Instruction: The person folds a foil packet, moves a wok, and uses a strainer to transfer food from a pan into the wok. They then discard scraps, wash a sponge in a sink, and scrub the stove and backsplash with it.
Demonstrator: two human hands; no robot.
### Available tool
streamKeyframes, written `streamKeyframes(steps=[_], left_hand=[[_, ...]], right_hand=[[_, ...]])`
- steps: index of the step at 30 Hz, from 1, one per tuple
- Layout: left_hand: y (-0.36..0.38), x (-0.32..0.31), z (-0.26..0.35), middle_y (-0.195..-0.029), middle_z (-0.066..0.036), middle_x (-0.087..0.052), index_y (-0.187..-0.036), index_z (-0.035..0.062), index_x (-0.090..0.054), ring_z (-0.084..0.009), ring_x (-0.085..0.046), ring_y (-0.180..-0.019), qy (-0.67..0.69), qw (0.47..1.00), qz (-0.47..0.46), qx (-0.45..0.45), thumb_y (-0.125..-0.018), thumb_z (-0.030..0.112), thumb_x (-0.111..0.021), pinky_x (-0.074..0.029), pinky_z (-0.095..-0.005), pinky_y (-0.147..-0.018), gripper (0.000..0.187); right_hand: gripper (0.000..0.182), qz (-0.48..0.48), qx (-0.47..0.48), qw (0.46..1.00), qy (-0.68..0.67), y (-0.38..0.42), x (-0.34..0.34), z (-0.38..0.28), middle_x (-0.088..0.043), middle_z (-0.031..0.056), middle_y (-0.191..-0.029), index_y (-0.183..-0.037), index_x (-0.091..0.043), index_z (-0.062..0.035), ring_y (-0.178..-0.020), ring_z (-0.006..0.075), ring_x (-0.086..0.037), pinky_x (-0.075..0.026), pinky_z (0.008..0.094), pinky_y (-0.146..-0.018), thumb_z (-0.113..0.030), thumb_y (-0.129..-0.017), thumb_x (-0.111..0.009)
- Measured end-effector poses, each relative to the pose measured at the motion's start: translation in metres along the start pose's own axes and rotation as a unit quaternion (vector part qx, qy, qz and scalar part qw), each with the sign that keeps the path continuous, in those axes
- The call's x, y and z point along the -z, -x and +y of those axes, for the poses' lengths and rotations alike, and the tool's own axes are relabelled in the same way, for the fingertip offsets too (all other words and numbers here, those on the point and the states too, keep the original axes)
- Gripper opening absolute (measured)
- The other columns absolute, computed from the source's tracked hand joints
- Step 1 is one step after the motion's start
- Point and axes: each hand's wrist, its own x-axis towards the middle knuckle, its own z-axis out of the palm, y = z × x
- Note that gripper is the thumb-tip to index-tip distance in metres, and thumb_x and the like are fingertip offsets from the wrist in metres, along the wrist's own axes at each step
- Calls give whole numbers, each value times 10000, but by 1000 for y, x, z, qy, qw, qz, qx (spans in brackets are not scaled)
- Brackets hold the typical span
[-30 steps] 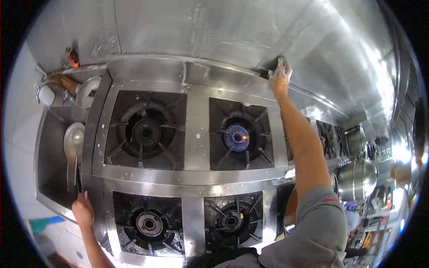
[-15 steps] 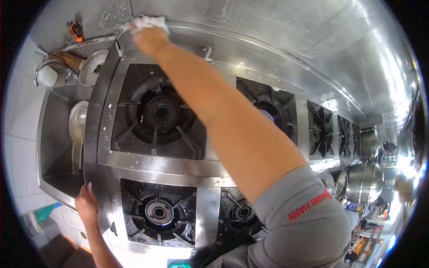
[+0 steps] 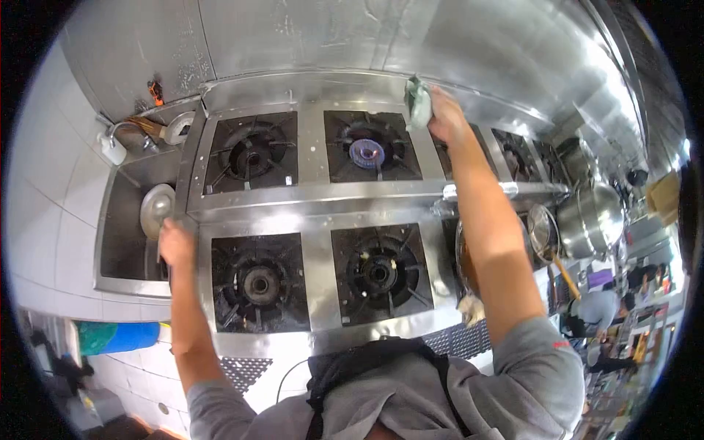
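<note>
R grip [image 3: 447,117] clenched, arm [image 3: 493,224] fwd, L grip [image 3: 177,243] lower, blurred

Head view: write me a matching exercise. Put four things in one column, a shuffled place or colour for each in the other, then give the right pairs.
Things
1. Cloth
2. Flame
3. Tap
4. Sleeve

Places and colours
A. At the back end of the sink
B. Grey
C. In the right hand
D. Mostly blue

Pairs: 1-C, 2-D, 3-A, 4-B
</note>
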Motion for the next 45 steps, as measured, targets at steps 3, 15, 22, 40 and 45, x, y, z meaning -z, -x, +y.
streamKeyframes(steps=[3,15,22,40,45], left_hand=[[99,71,105,-946,-230,-624,-1019,-1,-589,-412,-594,-864,139,960,152,-192,-805,206,-687,-475,-496,-776,313],[498,39,234,-887,-88,-719,-915,15,-705,-216,-688,-802,253,520,-764,-287,-937,461,-581,-558,-353,-678,464],[608,-71,273,-1021,-113,-608,-1218,55,-510,-236,-652,-799,651,407,-546,335,-981,360,-582,-564,-390,-634,393],[614,-103,281,-1170,-203,-566,-1221,-72,-451,-324,-625,-1001,765,275,-351,464,-1029,78,-432,-587,-401,-846,245],[613,-82,288,-1047,-201,-623,-1165,-97,-470,-308,-667,-849,764,320,-336,448,-1010,72,-480,-617,-366,-763,230]], right_hand=[[336,-57,-56,965,-251,141,-17,10,-655,132,-1089,-1219,-578,-54,-921,259,-657,-575,456,-789,-267,-1044,-385],[270,-142,-319,825,-444,460,57,157,-664,172,-1050,-1181,-589,-26,-829,294,-677,-585,427,-739,-161,-964,-503],[301,-128,-277,826,-474,554,110,98,-659,197,-1066,-1239,-550,-16,-876,335,-677,-601,461,-757,-119,-959,-516],[275,-71,-274,879,-385,596,156,77,-641,153,-995,-1171,-571,-29,-835,274,-661,-599,403,-740,-60,-899,-603],[289,-69,-283,875,-386,600,163,84,-648,145,-982,-1186,-566,-31,-821,272,-671,-599,405,-721,-84,-904,-606]])
